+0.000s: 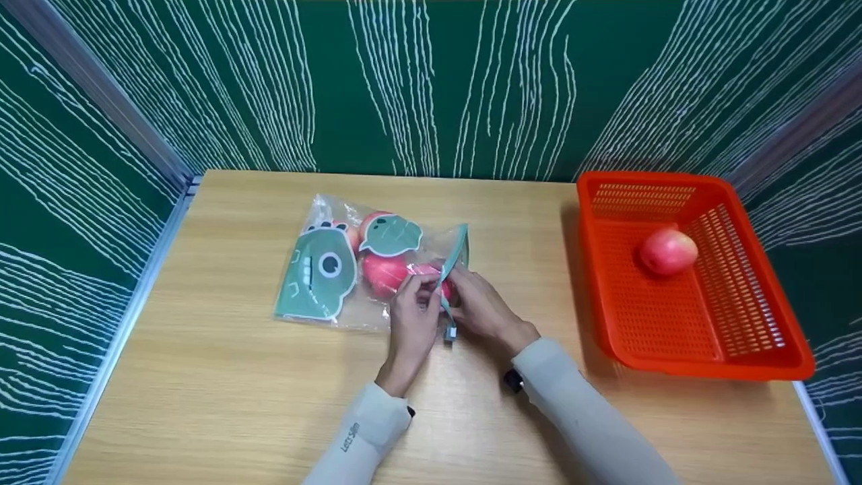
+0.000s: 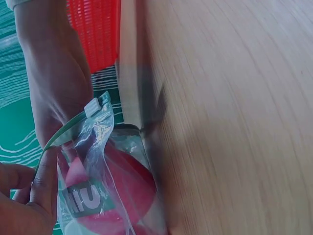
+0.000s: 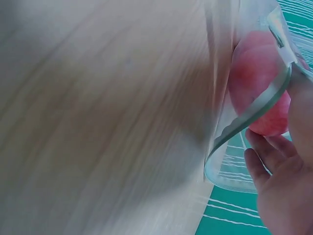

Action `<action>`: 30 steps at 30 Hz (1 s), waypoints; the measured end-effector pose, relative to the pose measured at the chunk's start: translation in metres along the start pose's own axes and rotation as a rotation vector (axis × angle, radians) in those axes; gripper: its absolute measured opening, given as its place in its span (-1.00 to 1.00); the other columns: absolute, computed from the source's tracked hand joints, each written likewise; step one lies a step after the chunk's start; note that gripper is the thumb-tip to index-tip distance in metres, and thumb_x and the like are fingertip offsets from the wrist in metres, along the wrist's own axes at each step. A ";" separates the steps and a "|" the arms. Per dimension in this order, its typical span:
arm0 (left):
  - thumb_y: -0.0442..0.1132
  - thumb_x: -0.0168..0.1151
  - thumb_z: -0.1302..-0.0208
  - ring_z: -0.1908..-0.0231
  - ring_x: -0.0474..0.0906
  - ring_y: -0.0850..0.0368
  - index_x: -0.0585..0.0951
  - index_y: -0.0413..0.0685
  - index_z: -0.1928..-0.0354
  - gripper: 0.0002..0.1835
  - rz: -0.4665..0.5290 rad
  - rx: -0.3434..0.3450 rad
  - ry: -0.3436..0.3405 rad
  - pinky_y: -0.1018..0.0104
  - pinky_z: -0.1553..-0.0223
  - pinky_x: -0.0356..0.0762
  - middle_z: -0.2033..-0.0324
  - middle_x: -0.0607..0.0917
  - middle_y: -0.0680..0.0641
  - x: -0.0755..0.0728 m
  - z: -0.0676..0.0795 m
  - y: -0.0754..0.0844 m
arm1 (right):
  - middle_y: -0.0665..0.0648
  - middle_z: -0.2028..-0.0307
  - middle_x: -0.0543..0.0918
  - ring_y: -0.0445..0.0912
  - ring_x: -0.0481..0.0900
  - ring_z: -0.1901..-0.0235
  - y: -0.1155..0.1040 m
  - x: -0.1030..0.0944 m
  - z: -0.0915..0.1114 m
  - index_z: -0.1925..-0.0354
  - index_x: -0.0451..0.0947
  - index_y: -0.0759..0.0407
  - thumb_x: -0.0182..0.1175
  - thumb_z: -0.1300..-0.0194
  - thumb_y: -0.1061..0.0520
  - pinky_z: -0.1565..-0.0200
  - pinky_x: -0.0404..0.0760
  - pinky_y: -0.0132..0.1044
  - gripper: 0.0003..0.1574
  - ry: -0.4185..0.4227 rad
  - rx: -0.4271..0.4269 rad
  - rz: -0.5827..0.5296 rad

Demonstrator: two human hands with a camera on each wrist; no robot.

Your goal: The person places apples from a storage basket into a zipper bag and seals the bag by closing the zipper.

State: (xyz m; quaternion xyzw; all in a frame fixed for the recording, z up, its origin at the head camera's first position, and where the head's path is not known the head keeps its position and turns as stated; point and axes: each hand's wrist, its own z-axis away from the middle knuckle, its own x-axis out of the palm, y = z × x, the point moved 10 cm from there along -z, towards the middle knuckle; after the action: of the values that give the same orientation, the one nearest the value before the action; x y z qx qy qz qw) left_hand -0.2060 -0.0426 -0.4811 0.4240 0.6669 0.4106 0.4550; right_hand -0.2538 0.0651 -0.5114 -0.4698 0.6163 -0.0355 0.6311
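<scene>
A clear zip bag (image 1: 350, 316) with green cartoon prints lies on the table, with several pink-red apples (image 1: 384, 275) inside. My left hand (image 1: 414, 313) pinches the edge of its mouth between thumb and fingers. The green zip strip (image 2: 68, 128) bows outward, its white slider (image 2: 92, 107) at one end. My right hand (image 1: 486, 306) reaches into the mouth. In the right wrist view, its loosely bent fingers (image 3: 264, 152) touch the lower end of an apple (image 3: 259, 83) inside the bag. Plastic and hand partly hide that apple.
To the right stands a red-orange plastic basket (image 1: 606, 323) with slotted walls, one apple (image 1: 668, 252) in it. Green panels (image 1: 451, 87) with white wavy lines rise behind and beside the wooden table (image 1: 222, 377).
</scene>
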 end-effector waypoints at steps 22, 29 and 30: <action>-0.57 0.31 -0.35 0.18 0.72 0.00 0.69 -0.30 0.01 -0.79 0.009 -0.013 0.007 0.22 0.07 0.76 0.14 0.71 -0.18 -0.001 0.003 -0.002 | 0.30 -0.43 0.47 0.22 0.48 -0.40 0.020 -0.008 -0.004 -0.56 0.28 0.22 0.46 -0.38 0.11 -0.48 0.40 0.13 -0.07 0.082 0.178 0.086; -0.58 0.28 -0.33 0.19 0.72 -0.02 0.69 -0.33 0.04 -0.79 0.002 0.008 0.014 0.21 0.08 0.74 0.17 0.71 -0.19 0.000 0.002 0.000 | 0.36 -0.27 0.53 0.26 0.54 -0.19 0.024 -0.012 0.002 -0.50 0.35 0.27 0.55 -0.26 0.10 -0.30 0.53 0.17 -0.03 0.103 0.215 0.132; -0.58 0.28 -0.32 0.19 0.72 -0.02 0.69 -0.33 0.04 -0.79 0.001 0.006 0.013 0.21 0.08 0.74 0.17 0.71 -0.19 0.000 0.002 0.000 | 0.34 -0.25 0.55 0.25 0.54 -0.18 0.025 -0.013 0.003 -0.50 0.35 0.26 0.56 -0.25 0.10 -0.29 0.54 0.16 -0.02 0.106 0.217 0.130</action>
State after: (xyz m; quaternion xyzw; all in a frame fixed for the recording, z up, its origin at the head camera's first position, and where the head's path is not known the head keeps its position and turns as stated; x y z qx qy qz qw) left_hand -0.2042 -0.0422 -0.4817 0.4229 0.6709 0.4116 0.4491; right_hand -0.2676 0.0885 -0.5181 -0.3554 0.6706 -0.0858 0.6455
